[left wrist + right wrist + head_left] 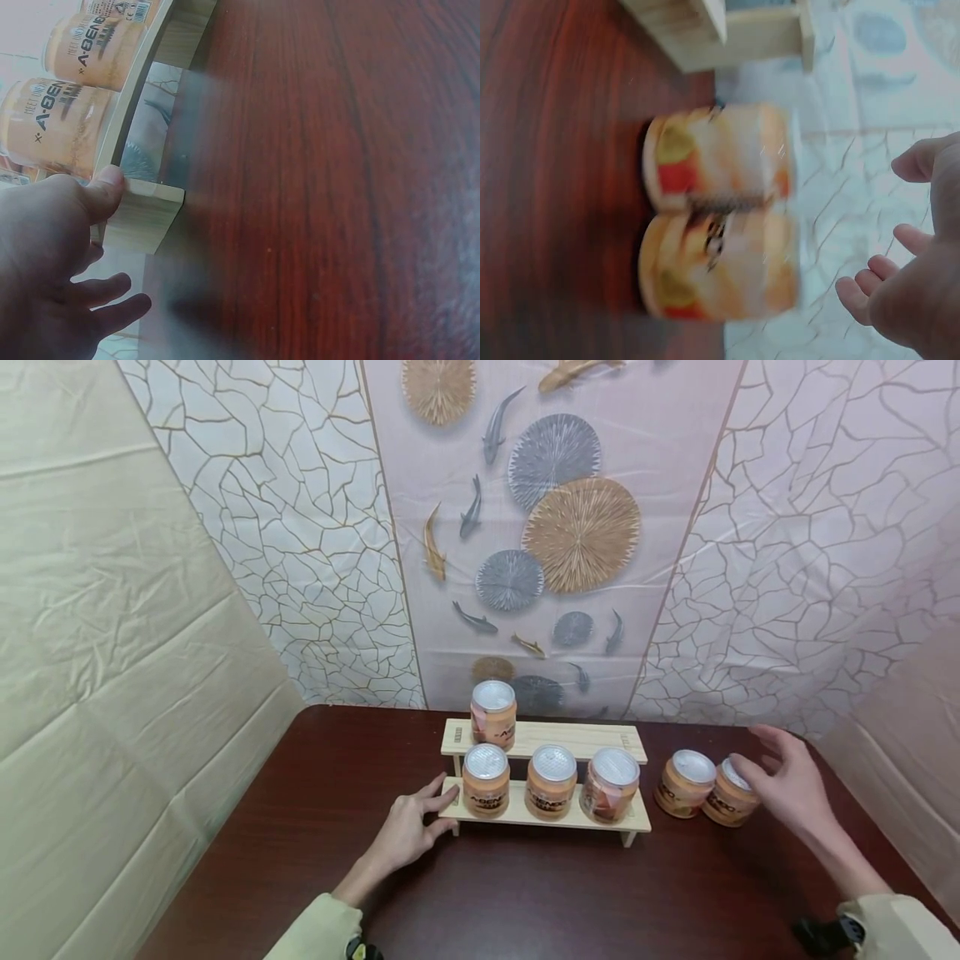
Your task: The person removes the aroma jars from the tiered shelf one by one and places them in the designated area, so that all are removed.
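A pale wooden two-step rack [525,812] stands on the table. Three orange jars with silvery lids, the left one [486,781] among them, sit in a row on its lower step. Another jar [493,714] stands at the left of the upper step. My left hand [407,827] pinches the lower step's left end, thumb [109,184] at the front edge. To the right of the rack, two more jars stand side by side, the nearer-to-rack jar [684,785] and the outer jar [727,795]. Fingers spread, my right hand [791,781] hovers over the outer jar, holding nothing.
The dark red-brown table [540,893] runs up to a patterned cloth backdrop [570,635]. Beige cloth walls [112,693] close off the left and right sides. The upper step [570,739] lies behind and above the lower one.
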